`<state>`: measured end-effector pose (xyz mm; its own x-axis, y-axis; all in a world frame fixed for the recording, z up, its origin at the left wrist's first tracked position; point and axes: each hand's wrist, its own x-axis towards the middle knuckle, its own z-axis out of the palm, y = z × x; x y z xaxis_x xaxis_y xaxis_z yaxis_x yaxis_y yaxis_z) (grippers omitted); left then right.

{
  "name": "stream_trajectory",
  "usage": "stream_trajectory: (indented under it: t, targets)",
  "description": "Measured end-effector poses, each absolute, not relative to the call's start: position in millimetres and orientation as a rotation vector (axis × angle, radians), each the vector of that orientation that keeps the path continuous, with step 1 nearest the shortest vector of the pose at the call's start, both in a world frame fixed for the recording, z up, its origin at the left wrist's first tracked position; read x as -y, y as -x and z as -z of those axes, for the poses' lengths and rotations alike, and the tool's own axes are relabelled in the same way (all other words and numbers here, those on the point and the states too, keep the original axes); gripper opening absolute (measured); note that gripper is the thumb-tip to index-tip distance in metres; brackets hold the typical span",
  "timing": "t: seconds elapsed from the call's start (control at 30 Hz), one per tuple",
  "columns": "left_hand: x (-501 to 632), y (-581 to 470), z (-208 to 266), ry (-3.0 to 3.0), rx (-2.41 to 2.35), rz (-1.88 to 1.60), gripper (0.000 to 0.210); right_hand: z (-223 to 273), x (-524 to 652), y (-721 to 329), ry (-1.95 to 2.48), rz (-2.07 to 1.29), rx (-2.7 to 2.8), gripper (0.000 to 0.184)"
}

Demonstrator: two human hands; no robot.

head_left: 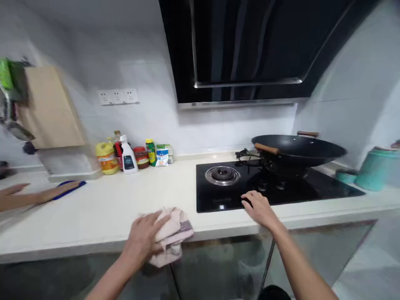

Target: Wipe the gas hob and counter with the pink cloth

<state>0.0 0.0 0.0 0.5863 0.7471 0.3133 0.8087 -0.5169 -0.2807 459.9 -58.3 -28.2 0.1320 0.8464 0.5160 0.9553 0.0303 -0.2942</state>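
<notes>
Smooth white counter (106, 216) bore a black glass hob (204, 202), its lettering (221, 201) blurred. The left hand (143, 236) had its grip closed on a crumpled pale-pink cloth (175, 231) overhanging the front edge; the right hand (261, 210), loosely open, empty, neared the hob's edge.

1. The left hand (143, 235) grips a crumpled pink cloth (175, 229) at the front edge of the white counter (150, 187), part of it hanging over.
2. The right hand (258, 208) is loosely spread at the front of the black stove (228, 196) (whether it touches is hard to tell).
3. A wok (300, 150) with wooden handles sits over the stove's right side.
4. A white bottle (128, 160) stands beside a red-lidded jar (141, 158).
5. Far left, another person's hand (62, 190) rests on a blue cloth (76, 187).
</notes>
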Motion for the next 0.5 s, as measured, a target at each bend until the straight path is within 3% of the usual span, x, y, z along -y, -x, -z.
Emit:
stream_trajectory:
  t: [0.2, 0.5]
  targets:
    - [-13.6, 49.2, 1.2, 2.346, 1.318, 0.209, 0.073, 28.0, 59.8, -459.3, 1.823, 0.241, 1.729, 0.030]
    - [-14.5, 54.4, 4.7, 2.334, 1.235, 0.262, 0.047, 26.6, 61.7, -456.1, 1.817, 0.288, 1.723, 0.029]
